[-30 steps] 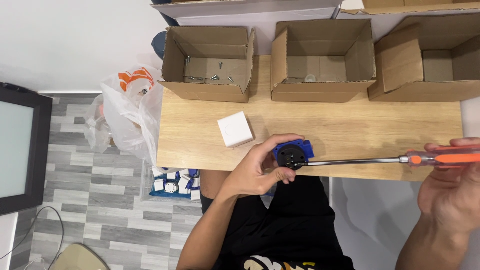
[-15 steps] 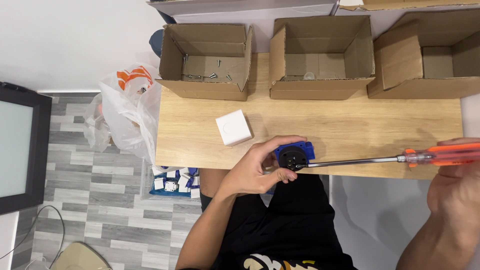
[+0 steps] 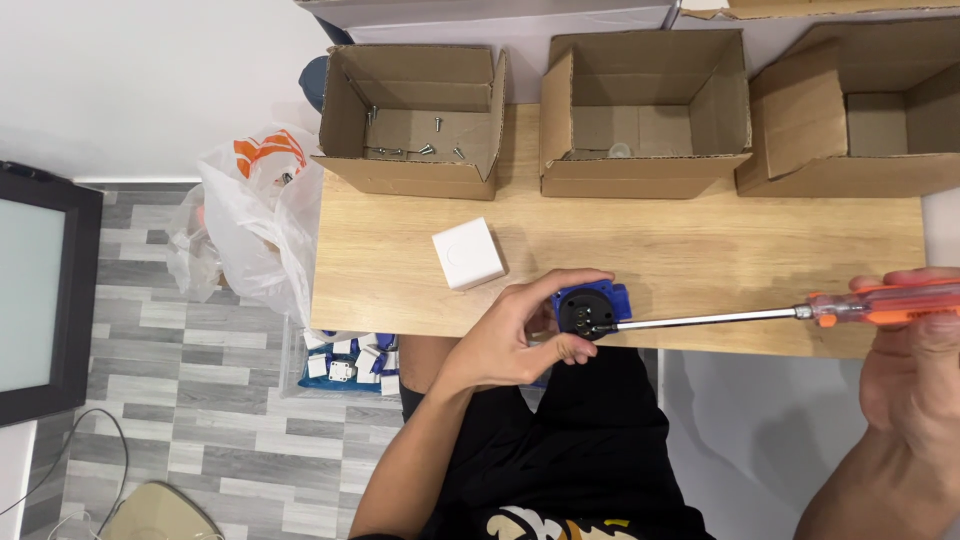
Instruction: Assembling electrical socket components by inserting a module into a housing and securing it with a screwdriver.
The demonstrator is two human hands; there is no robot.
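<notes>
Left hand: the left hand [image 3: 515, 335] is curled around a small blue socket part [image 3: 592, 308] with a black round face, gripping it at the front edge of the worktop [image 3: 700, 250], low centre of the frame.
Right hand: the right hand [image 3: 915, 365], at the right edge of the frame, is closed around the orange handle of a screwdriver [image 3: 790, 314].
Screwdriver: its metal shaft runs almost level from right to left, and its tip touches the black face of the blue socket part.
White block: a small white square block [image 3: 468, 253] lies on the worktop, just to the upper left of the left hand, apart from it.
Boxes: 3 open cardboard boxes stand along the top of the frame. The left box [image 3: 410, 120] holds loose screws; the middle box [image 3: 640, 115] shows a small pale piece at its bottom; the contents of the right box [image 3: 860, 110] cannot be made out.
Floor: a white plastic bag [image 3: 250, 220] with orange marks sits left of the worktop, and a clear tray [image 3: 345, 360] of small blue and white parts lies below it.
</notes>
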